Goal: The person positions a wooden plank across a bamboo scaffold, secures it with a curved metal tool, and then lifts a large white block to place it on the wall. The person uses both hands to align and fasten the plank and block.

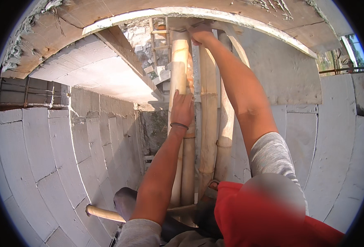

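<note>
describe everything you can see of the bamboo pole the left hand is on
The bamboo pole is pale tan, smooth and round, with faint node rings. It stands upright at the left of a tight bundle of similar poles between grey block walls, its top reaching the underside of a wooden beam. The left hand lies flat against its front at mid height; the right hand grips at the bundle's top beside it.
</note>
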### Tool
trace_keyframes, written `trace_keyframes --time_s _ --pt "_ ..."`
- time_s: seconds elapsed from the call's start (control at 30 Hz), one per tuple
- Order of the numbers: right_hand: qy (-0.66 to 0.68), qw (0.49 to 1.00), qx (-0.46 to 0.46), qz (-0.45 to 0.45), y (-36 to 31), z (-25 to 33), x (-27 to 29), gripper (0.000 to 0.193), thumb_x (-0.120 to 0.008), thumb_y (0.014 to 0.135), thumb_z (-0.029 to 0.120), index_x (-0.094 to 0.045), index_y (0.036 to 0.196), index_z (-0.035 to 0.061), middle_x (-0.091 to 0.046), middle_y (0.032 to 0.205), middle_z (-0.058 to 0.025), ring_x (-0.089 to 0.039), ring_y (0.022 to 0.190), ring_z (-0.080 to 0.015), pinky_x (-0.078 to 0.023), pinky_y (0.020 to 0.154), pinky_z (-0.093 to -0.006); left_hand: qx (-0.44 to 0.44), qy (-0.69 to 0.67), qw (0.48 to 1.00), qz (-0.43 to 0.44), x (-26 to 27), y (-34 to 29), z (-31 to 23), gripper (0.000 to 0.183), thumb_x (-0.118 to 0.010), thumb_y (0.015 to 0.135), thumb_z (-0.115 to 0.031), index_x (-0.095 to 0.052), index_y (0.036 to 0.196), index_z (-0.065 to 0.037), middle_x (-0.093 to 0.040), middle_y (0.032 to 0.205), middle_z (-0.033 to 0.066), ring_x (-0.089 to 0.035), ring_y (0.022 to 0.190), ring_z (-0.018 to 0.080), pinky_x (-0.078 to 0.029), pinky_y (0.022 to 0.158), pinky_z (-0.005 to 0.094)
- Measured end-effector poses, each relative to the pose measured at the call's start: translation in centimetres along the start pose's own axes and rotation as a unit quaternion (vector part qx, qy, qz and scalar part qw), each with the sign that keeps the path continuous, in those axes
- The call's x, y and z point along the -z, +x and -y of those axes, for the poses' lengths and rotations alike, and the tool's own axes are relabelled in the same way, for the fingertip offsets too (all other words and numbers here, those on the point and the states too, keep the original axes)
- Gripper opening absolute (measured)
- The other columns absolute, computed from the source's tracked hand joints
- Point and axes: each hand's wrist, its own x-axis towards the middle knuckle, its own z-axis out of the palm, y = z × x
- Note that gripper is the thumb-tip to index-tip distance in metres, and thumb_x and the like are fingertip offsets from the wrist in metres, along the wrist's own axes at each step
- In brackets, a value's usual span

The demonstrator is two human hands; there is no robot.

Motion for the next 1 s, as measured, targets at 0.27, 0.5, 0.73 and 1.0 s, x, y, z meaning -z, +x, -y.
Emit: trace_keyframes --time_s 0.27,0.5,0.73,1.0 --pt "-0.198 0.966 0.118 0.115 -31.7 -2.7 -0.1 0.05 -0.066 0.09 0.026 -0.049 0.127 -0.0038 -0.063 0.105 -0.0252 -0.064 0.097 -0.0405 -0.053 0.084 -0.0466 0.087 -0.06 0.994 -0.024 2.3 -0.5 2.3 0.01 -0.058 0.088 -0.006 -0.06 0.096 -0.002 -0.064 0.08 0.0147 -0.064 0.081 0.0317 -0.049 0.091 0.0401" --pt "-0.349 0.923 -0.067 0.148 -46.8 -10.6 -4.7 0.115 -0.083 0.071 0.042 -0.012 0.151 -0.0005 -0.012 0.156 -0.0262 -0.04 0.134 -0.0406 -0.04 0.107 -0.0483 0.231 -0.128 0.961 -0.084 10.2 -11.9 -0.6 0.015 -0.052 0.093 -0.012 -0.062 0.096 -0.002 -0.063 0.082 0.02 -0.062 0.08 0.0391 -0.047 0.069 0.0463" --pt "-0.37 0.885 -0.118 0.256 -45.7 -8.7 -2.6 0.116 -0.081 0.072 0.047 -0.007 0.154 0.0105 -0.005 0.161 -0.0185 -0.039 0.137 -0.0378 -0.035 0.106 -0.0614 0.453 0.037 0.89 -0.003 20.3 -30.6 -9.5 0.019 -0.052 0.096 -0.018 -0.06 0.092 -0.002 -0.059 0.076 0.0216 -0.058 0.069 0.0421 -0.045 0.06 0.0473" --pt "-0.135 0.917 0.006 0.374 -50.9 2.2 6.2 0.08 -0.059 0.087 0.053 -0.036 0.145 0.003 -0.053 0.135 -0.0237 -0.053 0.122 -0.0399 -0.044 0.101 -0.044 0.473 0.167 0.847 0.174 40.3 -28.2 -17.9 0.021 -0.058 0.091 -0.026 -0.061 0.093 -0.005 -0.065 0.077 0.0236 -0.063 0.077 0.0449 -0.048 0.067 0.0538"
